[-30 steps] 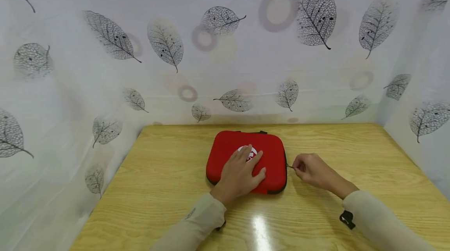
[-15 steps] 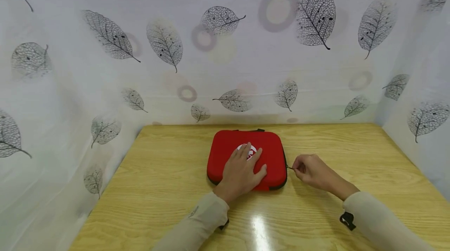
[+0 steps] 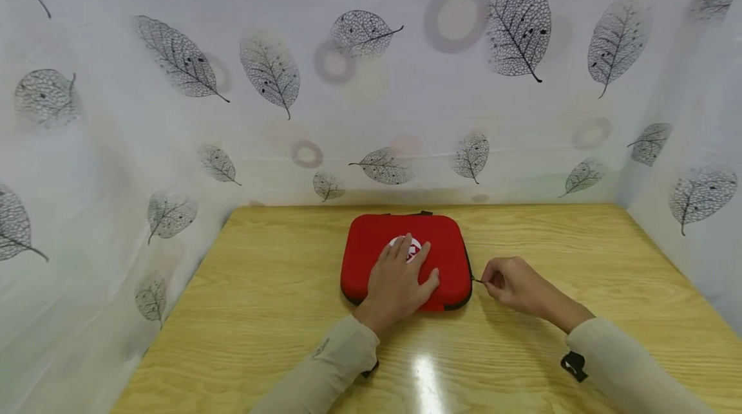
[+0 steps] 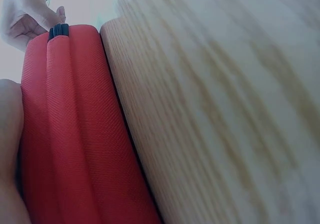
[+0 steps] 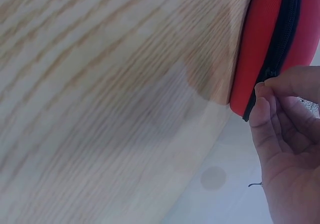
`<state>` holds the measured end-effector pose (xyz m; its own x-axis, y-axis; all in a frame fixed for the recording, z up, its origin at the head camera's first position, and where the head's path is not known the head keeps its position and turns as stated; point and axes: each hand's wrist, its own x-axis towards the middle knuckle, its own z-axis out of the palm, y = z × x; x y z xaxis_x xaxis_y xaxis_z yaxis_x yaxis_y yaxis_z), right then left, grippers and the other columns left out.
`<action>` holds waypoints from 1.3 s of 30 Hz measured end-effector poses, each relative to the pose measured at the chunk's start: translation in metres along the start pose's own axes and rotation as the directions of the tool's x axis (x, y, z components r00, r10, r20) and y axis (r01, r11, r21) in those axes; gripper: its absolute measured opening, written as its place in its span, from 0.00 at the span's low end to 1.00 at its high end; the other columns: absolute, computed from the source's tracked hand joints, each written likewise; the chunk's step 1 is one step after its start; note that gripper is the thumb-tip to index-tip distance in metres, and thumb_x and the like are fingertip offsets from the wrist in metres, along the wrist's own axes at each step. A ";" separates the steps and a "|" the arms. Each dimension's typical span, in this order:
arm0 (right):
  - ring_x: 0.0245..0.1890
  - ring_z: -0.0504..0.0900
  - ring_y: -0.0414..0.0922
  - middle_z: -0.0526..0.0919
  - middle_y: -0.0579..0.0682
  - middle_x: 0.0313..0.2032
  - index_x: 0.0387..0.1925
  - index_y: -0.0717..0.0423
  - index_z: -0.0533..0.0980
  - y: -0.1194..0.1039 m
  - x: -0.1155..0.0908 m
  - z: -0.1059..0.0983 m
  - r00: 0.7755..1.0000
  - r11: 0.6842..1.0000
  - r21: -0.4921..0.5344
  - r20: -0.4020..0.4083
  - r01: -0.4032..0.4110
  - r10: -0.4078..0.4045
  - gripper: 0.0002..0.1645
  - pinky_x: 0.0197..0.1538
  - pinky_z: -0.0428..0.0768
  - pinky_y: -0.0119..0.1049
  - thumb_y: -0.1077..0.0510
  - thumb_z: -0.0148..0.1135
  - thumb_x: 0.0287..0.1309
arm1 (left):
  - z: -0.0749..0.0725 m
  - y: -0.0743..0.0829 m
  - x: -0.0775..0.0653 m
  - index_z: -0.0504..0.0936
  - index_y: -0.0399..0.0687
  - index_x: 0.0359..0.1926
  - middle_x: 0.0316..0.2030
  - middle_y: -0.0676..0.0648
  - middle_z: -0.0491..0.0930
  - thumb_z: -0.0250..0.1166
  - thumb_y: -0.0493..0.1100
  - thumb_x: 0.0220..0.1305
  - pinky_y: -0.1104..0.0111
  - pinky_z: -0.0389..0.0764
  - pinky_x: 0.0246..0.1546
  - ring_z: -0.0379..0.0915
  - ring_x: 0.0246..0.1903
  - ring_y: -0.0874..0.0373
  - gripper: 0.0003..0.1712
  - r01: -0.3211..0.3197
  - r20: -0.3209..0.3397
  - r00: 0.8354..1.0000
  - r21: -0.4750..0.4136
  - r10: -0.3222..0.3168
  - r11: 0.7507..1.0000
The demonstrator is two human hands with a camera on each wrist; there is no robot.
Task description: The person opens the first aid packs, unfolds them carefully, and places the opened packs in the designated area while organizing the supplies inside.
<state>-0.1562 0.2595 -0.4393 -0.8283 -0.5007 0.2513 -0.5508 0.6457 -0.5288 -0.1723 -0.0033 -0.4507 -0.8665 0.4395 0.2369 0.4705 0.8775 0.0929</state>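
A red hard-shell zip case (image 3: 364, 240) with a white round emblem (image 3: 415, 248) lies flat on the wooden table. Spread fingers of my left hand (image 3: 397, 282) rest on its lid and partly cover the emblem. At the case's right side, my right hand (image 3: 516, 284) pinches the zipper pull (image 3: 478, 281) between thumb and forefinger. The right wrist view shows the black zipper (image 5: 286, 27) running along the case's side, with the fingertips at the slider. A red strip with a black end (image 4: 59, 31) crosses the front side in the left wrist view.
The table (image 3: 278, 285) extends on all sides of the case. Behind it and at both sides hangs a pale curtain (image 3: 371, 105) printed with dark leaves. A black handle (image 3: 426, 213) shows at the case's back edge.
The zipper pull and my right hand have moved slightly toward me along the case's right side. The case's front edge has shifted slightly away from me, with my left hand still on the lid.
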 end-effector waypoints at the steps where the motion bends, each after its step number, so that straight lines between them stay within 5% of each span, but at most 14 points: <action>1: 0.24 0.75 0.30 0.80 0.40 0.25 0.28 0.60 0.80 0.000 0.000 0.000 1.000 1.000 0.000 0.000 0.000 0.000 0.07 0.26 0.79 0.30 0.74 0.67 0.52 | 0.000 0.000 0.000 0.69 0.60 0.75 0.73 0.42 0.64 0.50 0.63 0.72 0.56 0.58 0.73 0.60 0.72 0.47 0.34 0.001 -0.004 1.000 0.002 -0.001 1.000; 12: 0.24 0.76 0.32 0.81 0.41 0.25 0.28 0.61 0.82 -0.002 0.005 0.000 0.997 0.998 -0.009 -0.043 -0.067 0.066 0.06 0.26 0.79 0.30 0.72 0.68 0.52 | -0.011 -0.007 -0.002 0.59 0.59 0.79 0.78 0.42 0.54 0.45 0.64 0.75 0.56 0.49 0.76 0.50 0.76 0.46 0.36 -0.020 0.113 0.993 -0.045 0.025 0.999; 26: 0.24 0.77 0.32 0.82 0.44 0.25 0.28 0.63 0.82 0.008 0.013 0.000 0.994 0.998 -0.018 -0.087 -0.060 0.059 0.05 0.27 0.79 0.30 0.73 0.69 0.51 | -0.020 -0.015 -0.008 0.56 0.60 0.80 0.78 0.43 0.52 0.42 0.67 0.75 0.58 0.56 0.74 0.49 0.76 0.48 0.39 -0.037 0.205 0.978 0.019 0.032 0.999; 39: 0.25 0.78 0.37 0.83 0.46 0.25 0.29 0.65 0.82 0.018 0.029 0.001 0.990 0.994 -0.013 -0.084 -0.112 0.111 0.03 0.29 0.80 0.31 0.72 0.69 0.51 | -0.032 -0.018 -0.022 0.65 0.57 0.76 0.73 0.43 0.64 0.44 0.66 0.76 0.59 0.64 0.70 0.62 0.70 0.48 0.36 -0.112 0.179 0.980 0.099 0.093 0.989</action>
<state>-0.1896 0.2556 -0.4423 -0.8899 -0.3758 0.2584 -0.4556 0.7056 -0.5428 -0.1565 -0.0343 -0.4267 -0.8349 0.5463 0.0680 0.5455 0.8375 -0.0307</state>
